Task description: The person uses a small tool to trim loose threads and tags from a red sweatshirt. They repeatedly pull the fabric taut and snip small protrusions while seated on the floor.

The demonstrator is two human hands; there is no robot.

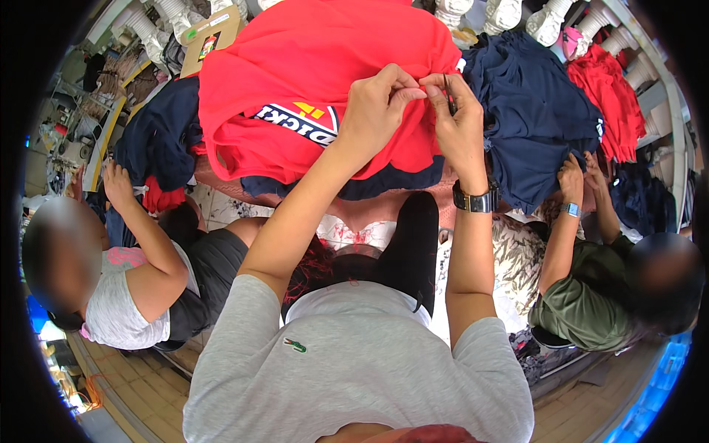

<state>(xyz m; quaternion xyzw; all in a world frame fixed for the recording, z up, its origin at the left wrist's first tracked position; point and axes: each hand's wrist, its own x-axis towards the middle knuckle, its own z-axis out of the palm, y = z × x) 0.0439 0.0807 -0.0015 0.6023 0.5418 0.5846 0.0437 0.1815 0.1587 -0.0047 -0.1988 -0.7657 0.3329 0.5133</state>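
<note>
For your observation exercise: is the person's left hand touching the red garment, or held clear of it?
Touching. The head view shows the left hand pinching the red garment at its fingertips, beside the right hand, which holds a small dark tool.

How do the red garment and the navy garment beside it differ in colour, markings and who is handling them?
The red garment is bright red; the navy garment is dark blue. The red one shows a large printed patch with lettering; the navy one looks plain here. The wearer's left hand and right hand pinch the red one's edge, while a co-worker's hand grips the navy one. Both lie rumpled in the same pile.
</note>
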